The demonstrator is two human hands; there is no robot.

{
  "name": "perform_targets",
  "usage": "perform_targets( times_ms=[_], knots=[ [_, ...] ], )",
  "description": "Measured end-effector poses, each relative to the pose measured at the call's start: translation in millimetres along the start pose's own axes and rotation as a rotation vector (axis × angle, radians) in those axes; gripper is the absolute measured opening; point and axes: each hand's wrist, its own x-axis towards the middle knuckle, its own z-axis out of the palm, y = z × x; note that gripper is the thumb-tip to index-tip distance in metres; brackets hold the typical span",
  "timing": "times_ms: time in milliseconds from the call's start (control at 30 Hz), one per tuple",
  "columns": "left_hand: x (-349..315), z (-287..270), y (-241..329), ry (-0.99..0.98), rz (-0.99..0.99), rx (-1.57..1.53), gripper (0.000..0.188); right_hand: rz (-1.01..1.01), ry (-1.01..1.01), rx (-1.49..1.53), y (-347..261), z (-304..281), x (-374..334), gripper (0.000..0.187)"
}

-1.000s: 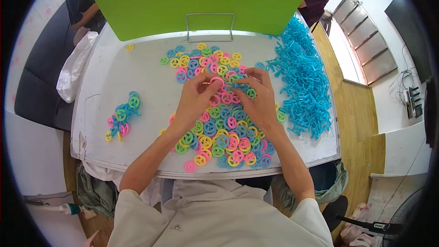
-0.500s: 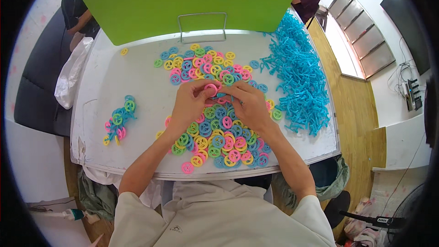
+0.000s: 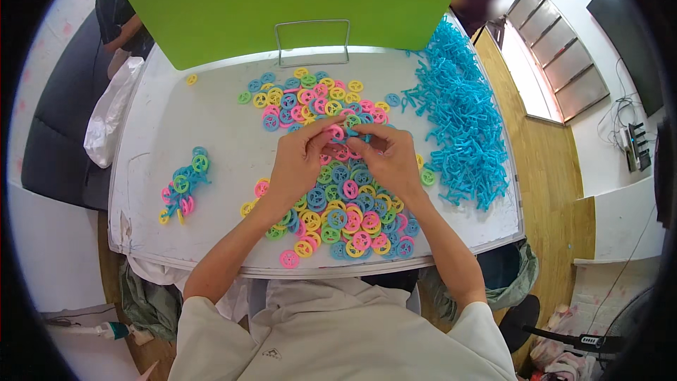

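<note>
A pink spoked plastic wheel (image 3: 334, 132) is pinched between the thumb and fingers of my left hand (image 3: 295, 161). Close beside it, my right hand (image 3: 392, 162) is closed, fingertips together on a small blue plastic piece (image 3: 366, 138) that the fingers mostly hide. Both hands are above a heap of small wheels (image 3: 338, 219) in pink, yellow, green and blue. More such wheels (image 3: 289, 101) lie beyond the hands. Whether the pink wheel touches the blue piece, I cannot tell.
Many thin blue plastic pieces (image 3: 458, 113) are piled along the table's right side. At left lies a small cluster of blue pieces with wheels (image 3: 185, 183). A green panel (image 3: 282, 0) with a wire stand (image 3: 312, 22) rises at the back. A lone yellow wheel (image 3: 192, 80) lies far left.
My right hand has turned and its fingers have curled inward, a little to the right. The pink wheel has shifted slightly right in my left hand.
</note>
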Motion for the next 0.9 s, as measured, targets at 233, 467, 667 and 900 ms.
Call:
perform_targets(
  times_ms=[233,467,667,900],
  knots=[
    [-2,4,-13,0.093,0.060,-0.223,0.016,0.064,-0.088,-0.125,-9,-5,0,0.022],
    [-4,7,-8,0.080,0.012,-0.286,0.017,0.218,-0.131,0.356,-7,-6,0,0.024],
    [-7,9,-3,0.123,0.041,-0.280,0.016,0.383,-0.177,0.628,-5,-3,-1,0.025],
    [-8,15,-4,0.209,0.026,-0.282,0.013,0.216,0.001,0.101,-10,3,-4,0.025]
  ],
)
